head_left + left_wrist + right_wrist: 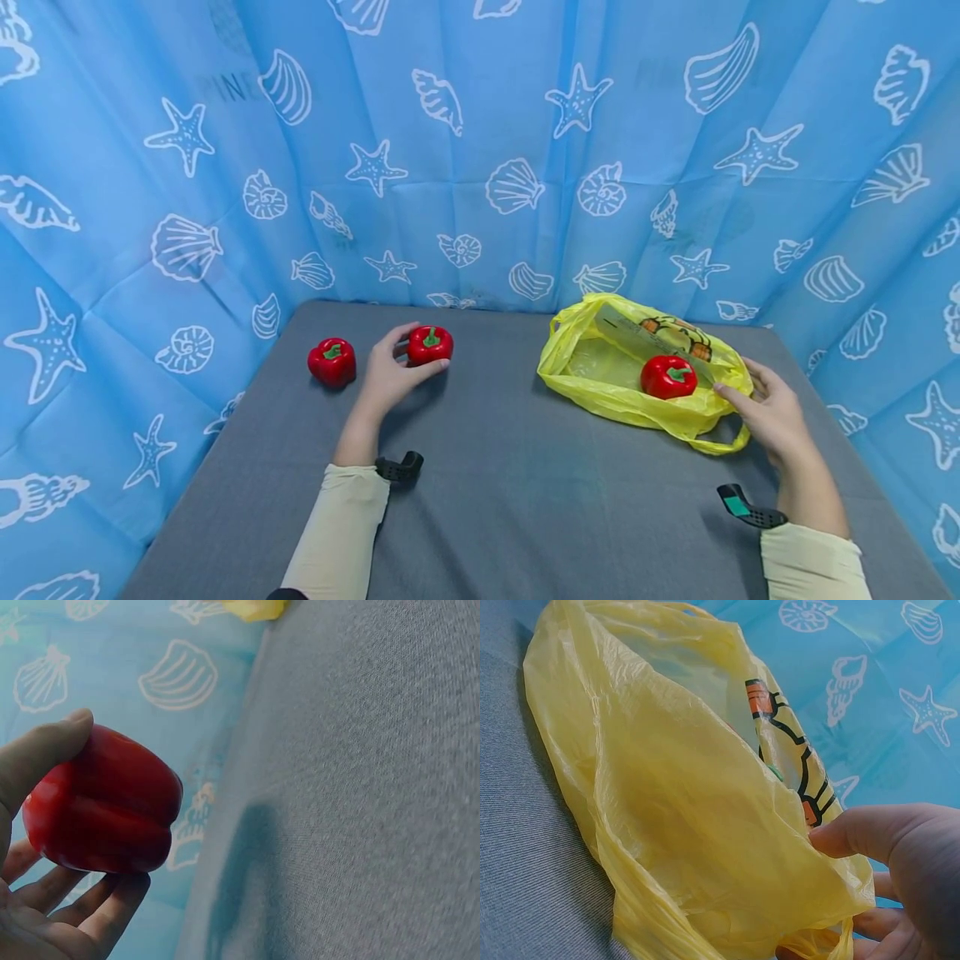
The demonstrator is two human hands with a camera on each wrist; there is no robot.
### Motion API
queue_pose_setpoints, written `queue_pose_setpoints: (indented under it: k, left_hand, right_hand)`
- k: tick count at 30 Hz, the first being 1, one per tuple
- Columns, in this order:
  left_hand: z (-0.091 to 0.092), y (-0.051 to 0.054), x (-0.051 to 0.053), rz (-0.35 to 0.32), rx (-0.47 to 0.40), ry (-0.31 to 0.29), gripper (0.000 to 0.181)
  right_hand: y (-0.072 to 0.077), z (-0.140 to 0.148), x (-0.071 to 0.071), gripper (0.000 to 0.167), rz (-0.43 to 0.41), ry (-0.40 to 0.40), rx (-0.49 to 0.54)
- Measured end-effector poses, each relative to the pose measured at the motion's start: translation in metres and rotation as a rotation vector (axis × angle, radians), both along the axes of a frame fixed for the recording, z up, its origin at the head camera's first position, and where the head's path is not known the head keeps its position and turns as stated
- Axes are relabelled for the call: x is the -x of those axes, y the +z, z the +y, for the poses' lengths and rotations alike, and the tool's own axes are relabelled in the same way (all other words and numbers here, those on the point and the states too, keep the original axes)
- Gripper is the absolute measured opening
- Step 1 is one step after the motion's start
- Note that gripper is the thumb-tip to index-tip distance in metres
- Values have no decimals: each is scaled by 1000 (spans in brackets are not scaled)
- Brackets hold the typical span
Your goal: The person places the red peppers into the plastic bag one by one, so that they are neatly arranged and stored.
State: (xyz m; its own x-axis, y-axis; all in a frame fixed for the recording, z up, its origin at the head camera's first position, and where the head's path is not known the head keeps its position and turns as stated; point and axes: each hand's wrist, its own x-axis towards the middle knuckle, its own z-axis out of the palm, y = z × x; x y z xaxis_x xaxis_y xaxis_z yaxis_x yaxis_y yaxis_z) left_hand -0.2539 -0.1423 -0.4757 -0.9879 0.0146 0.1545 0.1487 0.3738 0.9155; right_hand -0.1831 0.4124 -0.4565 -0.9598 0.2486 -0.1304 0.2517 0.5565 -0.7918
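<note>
My left hand (392,371) grips a red bell pepper (430,344) with a green stem between thumb and fingers. In the left wrist view that pepper (105,802) is held up off the cloth, its shadow falling below. Another red bell pepper (332,362) rests on the table just left of this hand. On the right, a yellow plastic bag (600,396) lies with its mouth spread, a red pepper (668,377) inside it. My right hand (776,412) pinches the bag's right edge, thumb on the near side; in the right wrist view the bag (667,817) mostly hides its pepper.
A grey cloth (525,483) covers the table. Behind and on both sides hangs a blue curtain (480,125) with white shells and starfish, meeting the table's back edge. The bag's handle loop (723,443) lies near the right hand.
</note>
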Motion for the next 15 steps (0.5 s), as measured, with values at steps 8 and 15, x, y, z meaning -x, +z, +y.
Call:
queue_pose_setpoints:
  k: [8,15]
  left_hand:
    - [12,-2,0,7,-24,-40,78]
    - [25,-3,-1,-6,-10,-83,79]
  right_hand:
    - [3,-2,0,92,4,4,3]
    - [1,-1,0,92,-1,6,-8]
